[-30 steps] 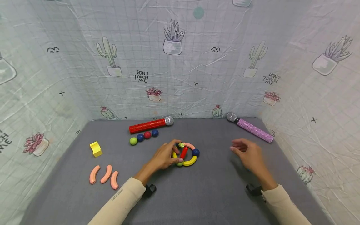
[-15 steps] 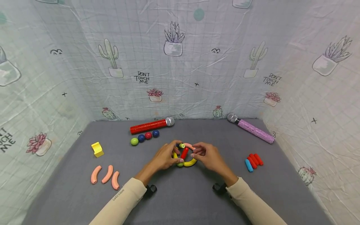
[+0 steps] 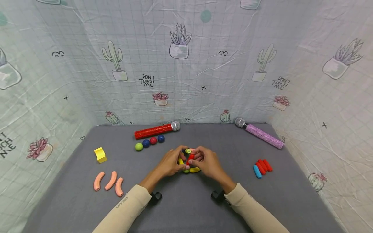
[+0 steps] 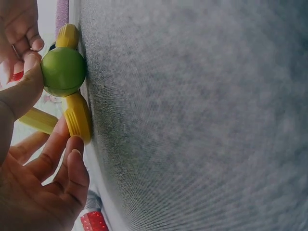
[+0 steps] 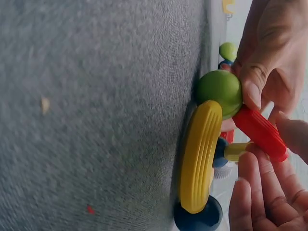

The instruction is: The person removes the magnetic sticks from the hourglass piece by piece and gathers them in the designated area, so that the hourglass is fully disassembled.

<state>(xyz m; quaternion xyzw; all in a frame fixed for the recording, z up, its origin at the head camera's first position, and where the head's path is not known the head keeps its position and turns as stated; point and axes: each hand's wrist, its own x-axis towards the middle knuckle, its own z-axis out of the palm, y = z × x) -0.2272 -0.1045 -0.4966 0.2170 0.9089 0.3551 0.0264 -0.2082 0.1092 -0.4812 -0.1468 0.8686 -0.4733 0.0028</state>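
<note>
A toy ring of balls and curved rods lies mid-table between the hands. My left hand (image 3: 170, 163) grips its left side, thumb against the green ball (image 4: 63, 71) and fingers at a yellow curved rod (image 4: 77, 118). A red straight rod (image 5: 260, 131) leans up from that ball. My right hand (image 3: 208, 163) pinches the red rod near its upper end between thumb and fingers. Another yellow curved rod (image 5: 199, 159) runs from the green ball to a dark blue ball (image 5: 198, 215). A yellow-green rod (image 3: 188, 151) sticks up at the back. The hands partly hide the ring.
A red microphone (image 3: 154, 130) lies behind a row of several balls (image 3: 146, 143). A purple microphone (image 3: 264, 136) is back right. Red rods (image 3: 262, 166) and a blue rod (image 3: 257, 171) lie right; pink curved rods (image 3: 110, 180) and a yellow block (image 3: 100, 155) lie left.
My right hand has come left from the right side of the table to the ring and now holds the red rod. My left hand has stayed on the ring.
</note>
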